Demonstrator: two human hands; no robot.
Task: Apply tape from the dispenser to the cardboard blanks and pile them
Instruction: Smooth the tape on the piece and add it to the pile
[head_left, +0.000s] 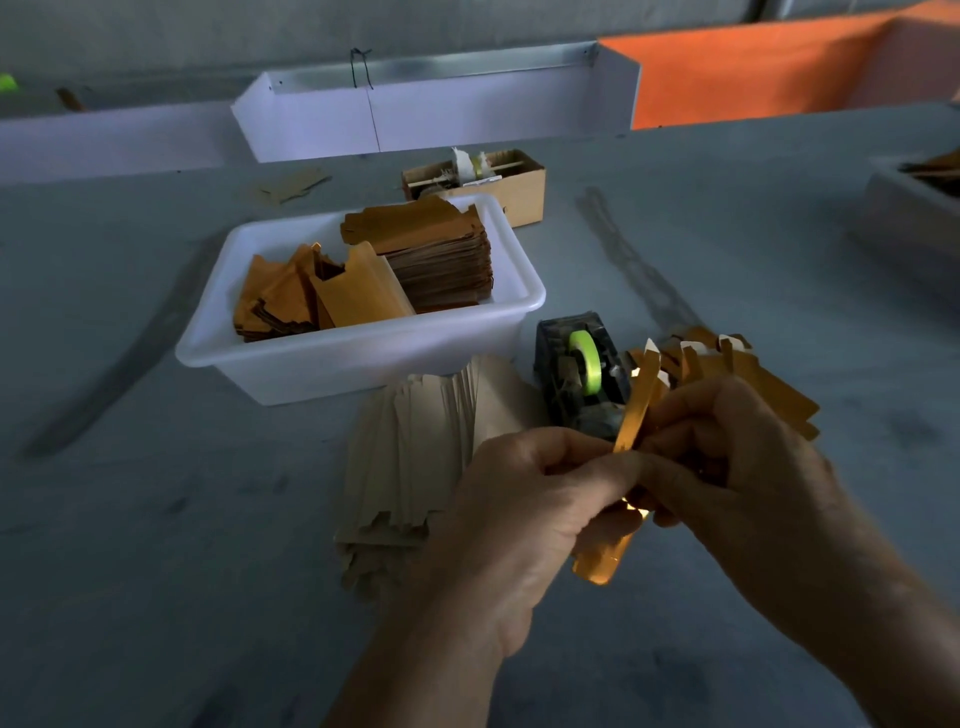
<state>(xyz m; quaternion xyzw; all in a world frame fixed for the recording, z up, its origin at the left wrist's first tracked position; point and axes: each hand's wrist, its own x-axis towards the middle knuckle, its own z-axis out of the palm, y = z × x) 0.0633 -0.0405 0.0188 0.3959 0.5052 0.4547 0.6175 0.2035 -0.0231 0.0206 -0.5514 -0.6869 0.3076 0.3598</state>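
Both hands hold one shiny orange cardboard blank (635, 405) edge-on in front of me. My left hand (524, 499) pinches its middle from the left, and my right hand (737, 462) grips it from the right. Just behind the blank stands the black tape dispenser (579, 371) with a yellow-green roll. A fanned pile of orange blanks with white tabs (737, 364) lies to the right of the dispenser, partly hidden by my right hand. A pile of pale beige blanks (415, 457) lies to the left of my hands.
A white plastic tub (363, 358) behind the beige pile holds a tall stack and loose orange blanks. A small cardboard box (511, 187) sits further back. A white tray (415, 119) and an orange panel (753, 78) line the far edge. Another bin (909, 218) is at right.
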